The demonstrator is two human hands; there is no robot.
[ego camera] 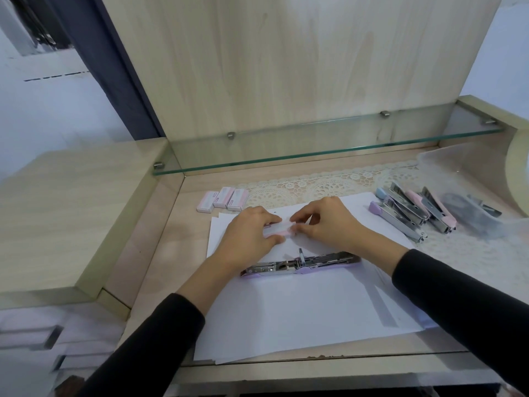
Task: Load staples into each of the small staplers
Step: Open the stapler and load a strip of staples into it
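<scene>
A pale wooden desk [160,253] stands against a wooden back panel, with a glass shelf [315,147] running across above it. A lace mat [315,184] covers the far part of the top, and loose sheets of paper [300,310] lie spread in the middle.

Over the paper both hands meet on one small pink box [279,229]. The left hand [246,233] has its fingers and thumb curled round the box's left end; the right hand [329,222] pinches the right end with bent fingertips — whether the box is open I cannot tell, since the fingers hide it.

Just nearer the person, between the two wrists, a purple stapler [300,263] lies on the paper, folded out flat with its metal channel facing up. Three more boxes [223,199] sit side by side at the mat's left edge. Well to the right, several staplers [409,210] — blue, purple and pink — lie in a cluster on the mat, next to a clear plastic bag [469,196] with dark contents.
</scene>
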